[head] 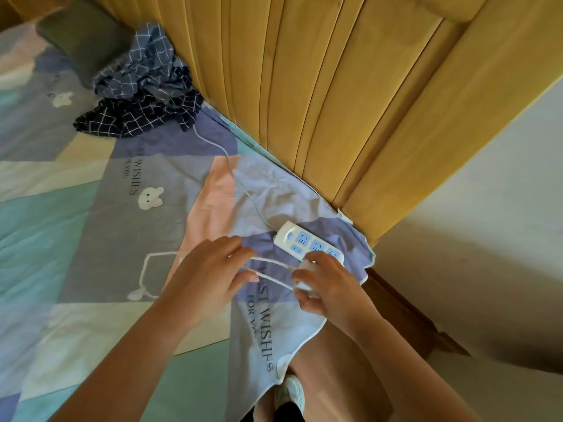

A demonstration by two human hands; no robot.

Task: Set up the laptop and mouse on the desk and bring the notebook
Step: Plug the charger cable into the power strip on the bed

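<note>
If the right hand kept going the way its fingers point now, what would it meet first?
Probably the white power strip: the right hand, gripping a white plug, points up-left at the strip's near end, already about touching, though depth is unclear.

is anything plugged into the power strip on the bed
Cannot tell: the visible blue sockets on the power strip are empty, but the right hand covers its near end.

Beside the right hand (327, 283), a glossy white plastic power strip (307, 243) is lying on matt, creased patchwork cotton bedsheet (91, 214).
</note>
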